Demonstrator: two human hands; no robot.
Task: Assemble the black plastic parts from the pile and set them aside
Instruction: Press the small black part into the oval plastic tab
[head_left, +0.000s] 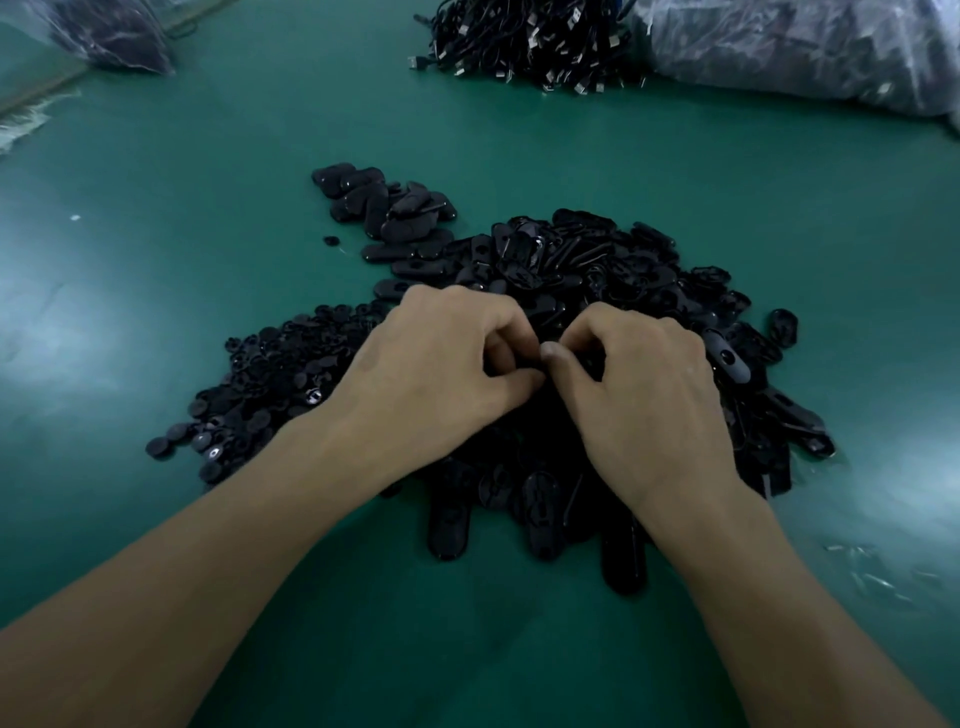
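A small black part (531, 370), mostly hidden, sits between the two hands where they meet above the pile of black plastic parts (613, 280) at the middle of the green worktop (156, 270). The left hand (441, 364) and right hand (649, 384) both have their fingers (506, 325) curled in, thumb tips touching, pinching that part. Small round pieces (270, 374) spread to the left of the pile. A separate cluster of oval parts (384, 208) lies beyond, to the left. A heap of cables (530, 41) and a plastic bag (805, 47) lie at the far edge.
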